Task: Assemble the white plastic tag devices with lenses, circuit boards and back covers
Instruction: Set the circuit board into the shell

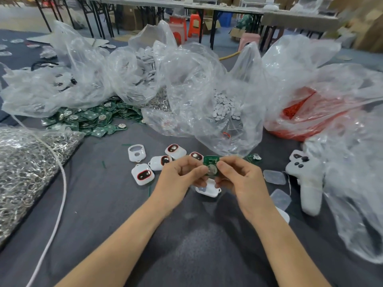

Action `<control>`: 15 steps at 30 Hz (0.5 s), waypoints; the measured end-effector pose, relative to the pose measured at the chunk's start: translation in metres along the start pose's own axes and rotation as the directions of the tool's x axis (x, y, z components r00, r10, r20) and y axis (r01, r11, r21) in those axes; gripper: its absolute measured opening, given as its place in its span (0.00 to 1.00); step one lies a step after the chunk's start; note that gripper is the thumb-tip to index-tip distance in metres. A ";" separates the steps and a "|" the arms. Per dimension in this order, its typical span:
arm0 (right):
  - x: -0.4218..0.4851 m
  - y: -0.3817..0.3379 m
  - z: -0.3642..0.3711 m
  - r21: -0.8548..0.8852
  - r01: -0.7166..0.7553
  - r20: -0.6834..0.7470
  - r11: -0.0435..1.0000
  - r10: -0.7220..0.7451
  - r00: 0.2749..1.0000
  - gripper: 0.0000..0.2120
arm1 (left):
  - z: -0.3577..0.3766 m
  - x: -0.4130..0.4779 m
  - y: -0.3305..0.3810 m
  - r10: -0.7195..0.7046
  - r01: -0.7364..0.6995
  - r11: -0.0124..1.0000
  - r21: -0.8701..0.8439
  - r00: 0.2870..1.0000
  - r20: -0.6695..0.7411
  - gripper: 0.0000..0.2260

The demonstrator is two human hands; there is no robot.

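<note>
Grey cloth [107,204], square green circuit board [211,162]

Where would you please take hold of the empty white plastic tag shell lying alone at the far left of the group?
Pinch the empty white plastic tag shell across its two outer side walls, coming from above. It lies flat on the grey cloth, clear of its neighbours, so both sides look reachable; its middle is only open cut-outs.

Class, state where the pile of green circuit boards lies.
Head view, left of centre: the circuit board pile lies on the grey cloth, beyond the white shells.
</note>
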State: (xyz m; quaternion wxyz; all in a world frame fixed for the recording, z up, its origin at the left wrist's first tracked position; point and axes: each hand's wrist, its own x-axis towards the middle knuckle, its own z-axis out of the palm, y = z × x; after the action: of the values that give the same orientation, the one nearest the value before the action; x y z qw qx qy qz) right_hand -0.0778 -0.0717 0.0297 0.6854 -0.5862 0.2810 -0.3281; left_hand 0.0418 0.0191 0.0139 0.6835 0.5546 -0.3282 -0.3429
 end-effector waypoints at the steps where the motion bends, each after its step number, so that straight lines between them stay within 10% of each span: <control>1: 0.000 0.000 0.000 0.019 -0.011 0.002 1.000 0.011 1.000 0.07 | 0.000 0.000 0.000 0.000 0.000 1.000 0.006 1.000 -0.002 0.03; 11: 0.002 0.003 -0.003 0.064 -0.039 0.028 0.997 0.038 0.999 0.07 | -0.002 -0.002 0.001 0.003 -0.002 0.999 0.045 1.000 -0.011 0.03; 15: 0.007 0.004 -0.008 0.139 -0.043 -0.053 0.989 0.051 0.997 0.10 | -0.017 0.000 -0.001 0.167 -0.147 0.833 0.534 0.986 0.010 0.03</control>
State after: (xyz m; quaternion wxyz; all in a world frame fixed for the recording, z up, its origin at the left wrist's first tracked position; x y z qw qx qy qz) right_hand -0.0795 -0.0818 0.0249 0.7237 -0.5211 0.2906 -0.3468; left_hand 0.0563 0.0280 0.0100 0.5345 0.6997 -0.4421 -0.1711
